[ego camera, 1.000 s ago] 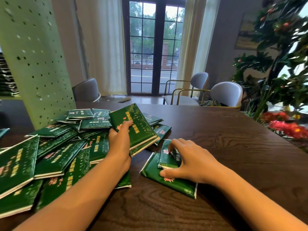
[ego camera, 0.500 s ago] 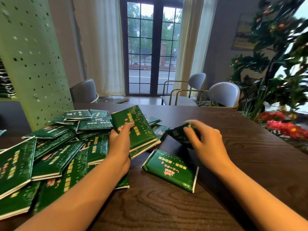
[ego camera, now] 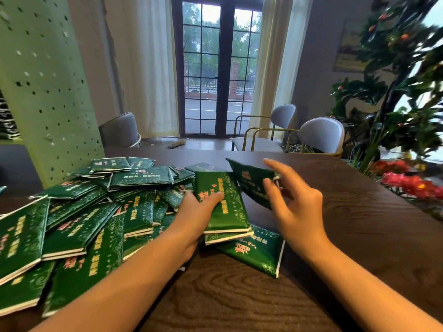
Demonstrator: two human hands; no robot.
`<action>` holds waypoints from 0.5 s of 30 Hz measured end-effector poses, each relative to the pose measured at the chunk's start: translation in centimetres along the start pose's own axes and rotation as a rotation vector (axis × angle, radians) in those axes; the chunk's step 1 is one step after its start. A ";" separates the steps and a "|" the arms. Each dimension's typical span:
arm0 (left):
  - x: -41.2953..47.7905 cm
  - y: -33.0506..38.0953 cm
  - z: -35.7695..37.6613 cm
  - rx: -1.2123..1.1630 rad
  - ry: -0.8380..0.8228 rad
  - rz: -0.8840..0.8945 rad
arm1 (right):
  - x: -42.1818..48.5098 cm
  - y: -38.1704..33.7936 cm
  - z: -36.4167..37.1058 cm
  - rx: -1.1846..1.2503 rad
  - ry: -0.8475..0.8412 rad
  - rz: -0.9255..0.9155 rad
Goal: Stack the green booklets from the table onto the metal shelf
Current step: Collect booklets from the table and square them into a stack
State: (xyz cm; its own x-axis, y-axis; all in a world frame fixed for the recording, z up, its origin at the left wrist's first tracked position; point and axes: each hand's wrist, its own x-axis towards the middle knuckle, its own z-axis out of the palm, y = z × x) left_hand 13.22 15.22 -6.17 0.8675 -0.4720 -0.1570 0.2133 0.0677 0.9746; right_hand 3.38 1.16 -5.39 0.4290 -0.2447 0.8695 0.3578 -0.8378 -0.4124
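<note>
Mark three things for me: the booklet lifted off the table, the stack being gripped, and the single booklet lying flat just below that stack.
Lifted booklet [ego camera: 249,182]: head view, middle of its green cover.
Gripped stack [ego camera: 229,212]: head view, top booklet's cover.
Lone flat booklet [ego camera: 262,256]: head view, exposed part of its cover.

Pile [ego camera: 72,224] cut off at L edge; cover txt unreadable. Raised booklet [ego camera: 251,180] blurred; lone booklet [ego camera: 259,255] partly under held stack [ego camera: 223,207].
</note>
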 end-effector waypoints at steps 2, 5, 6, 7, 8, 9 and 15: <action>0.1 0.0 0.0 0.010 0.002 0.001 | -0.3 -0.4 0.6 -0.042 -0.074 -0.092; 0.3 -0.1 0.0 0.025 0.012 0.023 | -0.7 -0.5 1.2 -0.035 -0.230 -0.205; 0.2 0.0 0.1 0.009 0.004 0.016 | -0.8 -0.5 1.3 -0.024 -0.281 -0.231; 0.3 0.0 0.2 -0.026 -0.007 0.009 | -0.8 -0.5 1.3 -0.013 -0.328 -0.249; 0.2 0.3 0.3 -0.059 -0.030 -0.007 | -0.8 -0.5 1.3 -0.006 -0.372 -0.260; 0.1 0.3 0.4 -0.075 -0.059 -0.022 | -0.8 -0.6 1.4 -0.001 -0.420 -0.269; 0.1 0.3 -0.2 -0.139 -0.126 -0.066 | -1.0 -1.6 1.5 0.115 -0.647 -0.084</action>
State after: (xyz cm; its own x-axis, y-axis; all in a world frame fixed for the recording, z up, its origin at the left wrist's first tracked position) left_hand 13.50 15.40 -5.95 0.7884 -0.5851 -0.1900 0.3350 0.1494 0.9303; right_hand 3.59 3.42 -6.03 0.7948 0.1915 0.5758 0.4824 -0.7750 -0.4081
